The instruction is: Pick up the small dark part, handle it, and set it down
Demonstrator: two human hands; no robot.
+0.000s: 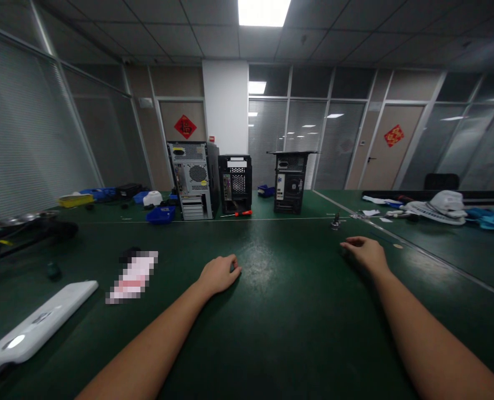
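My left hand (221, 274) rests on the green tabletop (288, 311), its fingers closed round a small dark object (232, 267); most of that object is hidden. Farther right, my right hand (366, 254) is low over the table with bent fingers slightly apart, and I see nothing in them. Just beyond its fingertips a small metal part (336, 222) stands upright, apart from the hand. Past both hands, a red-handled screwdriver (243, 213) lies before the middle one of three computer cases: a large grey one (195, 180), a black one (235, 186) and another black one (289, 183).
A white power bank-like slab (43, 319) and a blurred-out pink sheet (134, 278) lie at left. Blue bins (161, 215) and a yellow tray (76, 200) stand behind. At right are a white cap (447, 203), blue straps (490, 218) and a table seam (430, 253).
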